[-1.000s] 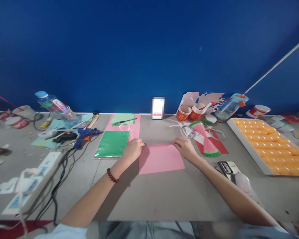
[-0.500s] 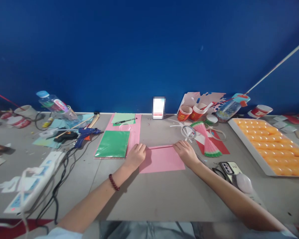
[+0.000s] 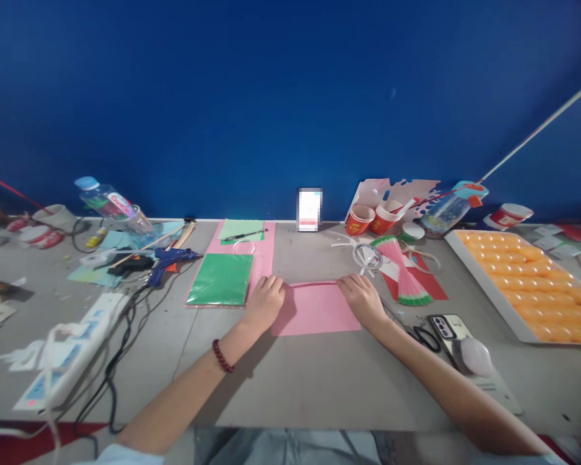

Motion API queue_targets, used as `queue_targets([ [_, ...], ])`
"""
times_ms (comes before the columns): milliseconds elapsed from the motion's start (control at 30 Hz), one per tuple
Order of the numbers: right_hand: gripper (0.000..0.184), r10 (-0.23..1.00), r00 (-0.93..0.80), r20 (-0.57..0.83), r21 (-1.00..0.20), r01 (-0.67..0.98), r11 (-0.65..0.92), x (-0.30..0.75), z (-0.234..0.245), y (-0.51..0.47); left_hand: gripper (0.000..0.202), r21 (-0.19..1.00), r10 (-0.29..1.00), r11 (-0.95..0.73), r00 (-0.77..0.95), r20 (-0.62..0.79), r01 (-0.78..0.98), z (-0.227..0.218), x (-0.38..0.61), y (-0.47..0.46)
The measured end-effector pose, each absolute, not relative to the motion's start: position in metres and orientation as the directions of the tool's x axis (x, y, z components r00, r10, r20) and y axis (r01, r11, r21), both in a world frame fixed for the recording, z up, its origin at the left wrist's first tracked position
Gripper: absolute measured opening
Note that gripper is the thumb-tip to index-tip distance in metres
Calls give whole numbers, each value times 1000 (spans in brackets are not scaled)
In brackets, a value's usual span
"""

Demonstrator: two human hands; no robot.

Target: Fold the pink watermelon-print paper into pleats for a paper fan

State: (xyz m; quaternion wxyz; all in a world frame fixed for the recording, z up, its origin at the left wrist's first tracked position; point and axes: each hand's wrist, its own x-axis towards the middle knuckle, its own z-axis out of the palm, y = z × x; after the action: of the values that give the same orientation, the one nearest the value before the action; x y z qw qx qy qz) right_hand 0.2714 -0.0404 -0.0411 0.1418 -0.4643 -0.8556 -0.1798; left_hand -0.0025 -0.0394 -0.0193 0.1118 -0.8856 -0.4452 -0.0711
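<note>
One grey table (image 3: 300, 381) is the biggest thing, w/ a tray (image 3: 492, 290) of shiny orange rows at right. Then my pink sheet (image 3: 319, 313), flat at centre, and a green pack (image 3: 221, 279) in clear film just left of it. My L hand (image 3: 266, 302) & R hand (image 3: 363, 300) are closed, fingers curled on the sheet's far corners, gripping the thin strip (image 3: 312, 284) along its far edge (fold or roll, can't tell). Risk, IMO: strip goes crooked or creases in the middle if L & R press unevenly, as nothing pins it there; near edge could slide too. Writing: bottle (image 3: 111, 203) far left has a pink/red label, too blurry to read for sure; yellow marks on the red cups (image 3: 359, 221), far right, also illegible.
</note>
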Motion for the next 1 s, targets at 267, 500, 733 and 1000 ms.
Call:
queue_targets([
  [267,27,676,-495,546,17,814,581,274,-23,-43,45,436,873,-426,486,-29,792,26,20,-37],
  [500,22,668,-354,655,-232,747,623,250,2,-59,37,990,810,-5,582,-77,138,33,46,-32],
  [733,20,706,-258,659,-471,590,655,224,7,-59,36,976,811,211,566,-149,-45,27,43,-36],
  [1000,20,950,2,312,-856,436,280,207,11,-45,41,961,908,258,365,-206,-98,23,40,-34],
])
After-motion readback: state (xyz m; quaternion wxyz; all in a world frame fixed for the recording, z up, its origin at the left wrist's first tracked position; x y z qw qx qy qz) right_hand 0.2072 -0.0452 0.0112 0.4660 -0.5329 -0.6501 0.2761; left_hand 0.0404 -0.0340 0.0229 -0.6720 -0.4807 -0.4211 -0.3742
